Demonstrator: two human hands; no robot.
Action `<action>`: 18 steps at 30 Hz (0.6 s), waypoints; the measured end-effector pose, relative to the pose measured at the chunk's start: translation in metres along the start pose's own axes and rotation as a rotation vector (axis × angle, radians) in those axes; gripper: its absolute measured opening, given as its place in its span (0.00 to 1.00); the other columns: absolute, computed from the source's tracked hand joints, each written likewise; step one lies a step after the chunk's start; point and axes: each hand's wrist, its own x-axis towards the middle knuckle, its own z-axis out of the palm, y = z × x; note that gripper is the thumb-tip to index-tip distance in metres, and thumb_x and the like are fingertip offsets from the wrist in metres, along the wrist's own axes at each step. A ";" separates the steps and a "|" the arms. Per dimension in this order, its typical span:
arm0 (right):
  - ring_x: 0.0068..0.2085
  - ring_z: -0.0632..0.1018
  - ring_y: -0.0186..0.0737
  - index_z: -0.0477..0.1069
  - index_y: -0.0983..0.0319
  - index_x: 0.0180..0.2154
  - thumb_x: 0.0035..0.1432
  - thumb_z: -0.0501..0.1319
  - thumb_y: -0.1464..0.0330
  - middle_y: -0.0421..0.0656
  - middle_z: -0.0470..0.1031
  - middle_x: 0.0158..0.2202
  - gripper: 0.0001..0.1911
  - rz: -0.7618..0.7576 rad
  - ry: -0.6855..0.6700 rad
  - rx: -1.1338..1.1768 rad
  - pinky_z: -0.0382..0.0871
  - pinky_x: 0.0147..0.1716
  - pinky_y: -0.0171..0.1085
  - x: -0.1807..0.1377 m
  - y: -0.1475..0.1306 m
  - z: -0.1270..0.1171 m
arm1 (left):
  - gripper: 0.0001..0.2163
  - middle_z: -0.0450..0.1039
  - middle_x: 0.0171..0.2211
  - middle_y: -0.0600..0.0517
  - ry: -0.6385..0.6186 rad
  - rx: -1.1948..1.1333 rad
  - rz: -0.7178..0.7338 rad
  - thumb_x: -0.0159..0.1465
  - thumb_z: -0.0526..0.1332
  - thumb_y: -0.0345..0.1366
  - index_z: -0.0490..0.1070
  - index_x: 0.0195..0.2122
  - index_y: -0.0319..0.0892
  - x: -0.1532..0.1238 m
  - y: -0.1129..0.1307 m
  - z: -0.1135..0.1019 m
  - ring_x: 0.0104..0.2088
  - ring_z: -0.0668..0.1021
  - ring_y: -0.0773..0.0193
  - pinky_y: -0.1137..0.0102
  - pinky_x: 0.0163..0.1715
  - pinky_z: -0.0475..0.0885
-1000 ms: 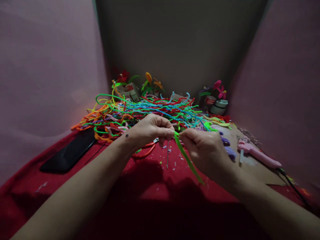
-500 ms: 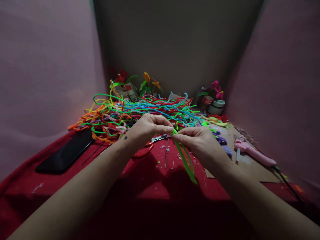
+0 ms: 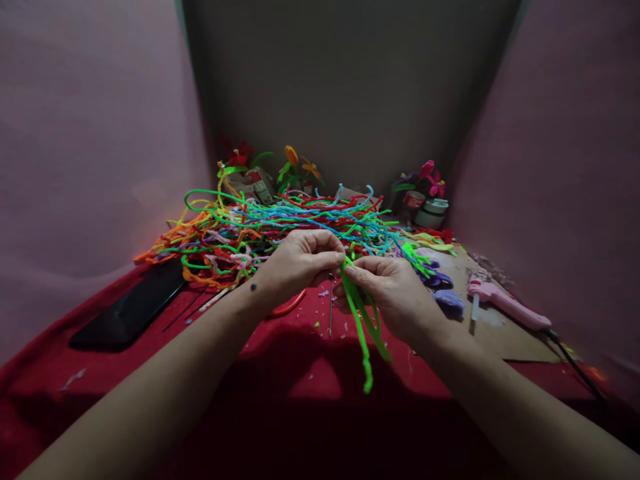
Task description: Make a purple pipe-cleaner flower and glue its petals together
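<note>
My left hand (image 3: 300, 259) and my right hand (image 3: 390, 293) meet at the middle of the red cloth, both pinched on a green pipe cleaner (image 3: 361, 327). It is folded at the fingertips, and its two ends hang down toward me. Behind the hands lies a big tangled pile of coloured pipe cleaners (image 3: 280, 223). Red-handled scissors (image 3: 289, 305) lie partly hidden under my left hand, and a thin metal needle (image 3: 331, 313) lies on the cloth between the hands.
A black phone (image 3: 130, 308) lies on the red cloth (image 3: 300, 373) at left. A pink glue gun (image 3: 505, 303) with a black cord rests on cardboard at right. Purple pieces (image 3: 447, 300), pipe-cleaner flowers (image 3: 300, 167) and a small jar (image 3: 433, 213) stand behind. Pink walls close in on both sides.
The green pipe cleaner, held straight a second ago, has been folded over; now two strands hang from my fingers. Both hands have drifted slightly left and closer together.
</note>
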 end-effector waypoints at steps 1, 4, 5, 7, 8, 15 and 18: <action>0.21 0.73 0.34 0.70 0.66 0.27 0.54 0.57 0.67 0.41 0.70 0.20 0.09 0.049 -0.015 0.071 0.69 0.24 0.35 0.001 0.001 0.001 | 0.02 0.59 0.14 0.60 0.020 0.023 0.015 0.54 0.58 0.29 0.66 0.25 0.37 0.000 0.000 0.001 0.14 0.60 0.78 0.81 0.13 0.53; 0.18 0.71 0.32 0.70 0.66 0.28 0.53 0.57 0.70 0.39 0.69 0.18 0.06 0.136 -0.055 0.187 0.69 0.18 0.34 0.002 0.005 0.002 | 0.02 0.61 0.15 0.59 0.095 0.062 0.058 0.54 0.58 0.30 0.66 0.25 0.37 0.000 -0.001 0.006 0.14 0.61 0.77 0.81 0.12 0.54; 0.17 0.70 0.31 0.69 0.66 0.27 0.52 0.57 0.71 0.38 0.68 0.18 0.05 0.152 -0.072 0.205 0.69 0.16 0.33 0.003 0.006 0.002 | 0.02 0.62 0.15 0.59 0.131 0.074 0.073 0.54 0.58 0.30 0.66 0.25 0.37 0.000 -0.002 0.007 0.14 0.62 0.77 0.81 0.12 0.55; 0.15 0.67 0.29 0.69 0.66 0.25 0.52 0.57 0.73 0.37 0.66 0.17 0.05 0.182 -0.094 0.229 0.68 0.13 0.33 0.004 0.007 0.002 | 0.03 0.62 0.15 0.59 0.213 0.089 0.096 0.54 0.58 0.30 0.66 0.24 0.37 0.000 -0.006 0.010 0.14 0.62 0.77 0.80 0.12 0.55; 0.14 0.66 0.28 0.68 0.67 0.24 0.51 0.57 0.74 0.37 0.66 0.17 0.06 0.190 -0.100 0.238 0.67 0.12 0.32 0.005 0.007 0.001 | 0.03 0.61 0.15 0.60 0.239 0.078 0.099 0.54 0.58 0.29 0.65 0.24 0.38 0.001 -0.007 0.011 0.14 0.62 0.77 0.80 0.12 0.55; 0.15 0.65 0.27 0.68 0.67 0.22 0.48 0.59 0.73 0.37 0.65 0.17 0.05 0.199 -0.151 0.310 0.62 0.10 0.27 0.006 0.003 -0.008 | 0.05 0.64 0.16 0.58 0.001 -0.068 0.033 0.55 0.58 0.34 0.69 0.32 0.38 0.004 -0.011 0.003 0.15 0.63 0.75 0.79 0.14 0.55; 0.14 0.64 0.26 0.70 0.67 0.24 0.48 0.59 0.74 0.37 0.65 0.17 0.03 0.221 -0.147 0.306 0.62 0.09 0.27 0.005 0.004 -0.008 | 0.05 0.62 0.13 0.59 0.080 0.176 0.033 0.56 0.58 0.34 0.69 0.27 0.38 0.004 -0.010 0.002 0.14 0.61 0.75 0.78 0.13 0.54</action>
